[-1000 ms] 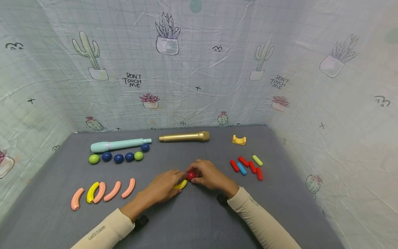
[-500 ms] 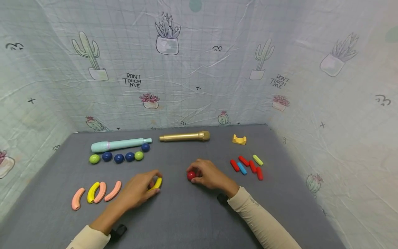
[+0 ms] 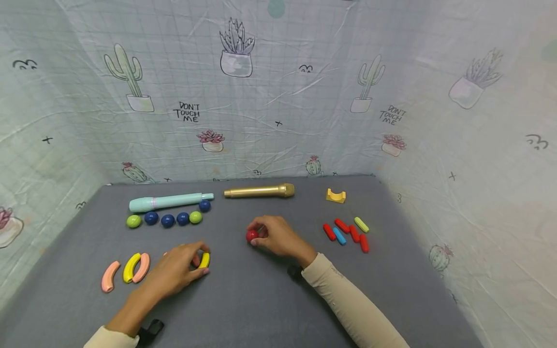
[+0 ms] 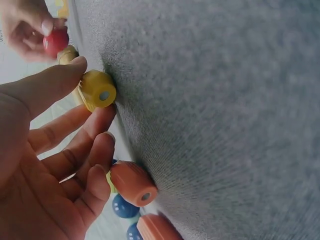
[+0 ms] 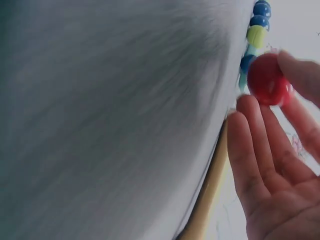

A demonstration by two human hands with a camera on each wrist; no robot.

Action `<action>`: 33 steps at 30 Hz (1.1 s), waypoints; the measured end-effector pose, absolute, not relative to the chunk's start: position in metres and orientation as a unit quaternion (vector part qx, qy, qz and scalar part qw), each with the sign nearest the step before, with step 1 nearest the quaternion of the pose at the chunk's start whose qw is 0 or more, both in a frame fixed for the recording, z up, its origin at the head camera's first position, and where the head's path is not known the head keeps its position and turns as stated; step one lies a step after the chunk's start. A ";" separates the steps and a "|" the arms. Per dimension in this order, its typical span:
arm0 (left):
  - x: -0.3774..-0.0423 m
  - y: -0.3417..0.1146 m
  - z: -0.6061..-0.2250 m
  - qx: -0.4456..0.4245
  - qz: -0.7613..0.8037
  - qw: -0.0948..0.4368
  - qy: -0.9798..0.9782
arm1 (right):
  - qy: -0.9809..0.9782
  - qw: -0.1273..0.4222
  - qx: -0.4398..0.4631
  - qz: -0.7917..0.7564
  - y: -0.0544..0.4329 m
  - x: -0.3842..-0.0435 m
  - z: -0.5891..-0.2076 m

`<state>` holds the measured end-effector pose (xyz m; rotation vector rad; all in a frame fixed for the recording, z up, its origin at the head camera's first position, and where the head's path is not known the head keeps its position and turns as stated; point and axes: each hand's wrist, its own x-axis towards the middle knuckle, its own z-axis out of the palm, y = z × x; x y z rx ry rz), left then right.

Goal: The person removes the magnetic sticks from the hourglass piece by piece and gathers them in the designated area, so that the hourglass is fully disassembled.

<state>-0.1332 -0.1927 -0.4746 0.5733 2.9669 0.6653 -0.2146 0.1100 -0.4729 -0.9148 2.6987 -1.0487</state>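
My left hand (image 3: 176, 269) pinches a yellow curved magnetic rod (image 3: 204, 260) between thumb and fingers, low over the grey table. A round metal spot shows in the end of the yellow rod (image 4: 100, 92) in the left wrist view. Farther right, my right hand (image 3: 278, 235) holds a red ball (image 3: 252, 235) between thumb and fingertips. In the right wrist view the red ball (image 5: 269, 79) appears off the table surface. Rod and ball are apart. Left of my left hand lie pink curved rods (image 3: 141, 268) and another yellow curved rod (image 3: 131, 267); the hand hides part of that row.
Blue balls (image 3: 168, 221) and green balls (image 3: 134, 221) line the back left, before a mint microphone-shaped piece (image 3: 169, 202). A gold microphone (image 3: 259, 191) lies at the back middle. At right are short red rods (image 3: 329, 232), a blue rod (image 3: 339, 236) and a yellow cradle-shaped block (image 3: 335, 195).
My left hand has moved left with the yellow curved rod, away from the red ball. My right hand then shifted left and slightly toward the back with the ball.
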 end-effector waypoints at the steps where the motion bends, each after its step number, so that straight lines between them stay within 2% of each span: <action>1: -0.132 -0.194 -0.474 0.186 0.213 0.023 0.959 | 0.889 0.052 -0.290 -0.351 0.103 -0.218 -0.473; 12: -0.128 -0.200 -0.472 0.182 0.209 0.009 0.961 | 0.885 0.064 -0.209 -0.412 0.021 -0.263 -0.476; 20: -0.124 -0.205 -0.470 0.166 0.198 0.020 0.966 | 0.875 0.081 -0.126 -0.460 -0.019 -0.275 -0.483; 26: -0.123 -0.215 -0.468 0.147 0.187 0.037 0.971 | 0.868 0.080 -0.089 -0.483 -0.033 -0.276 -0.479; 33: -0.122 -0.229 -0.465 0.142 0.165 0.025 0.976 | 0.872 0.072 -0.118 -0.470 -0.017 -0.270 -0.477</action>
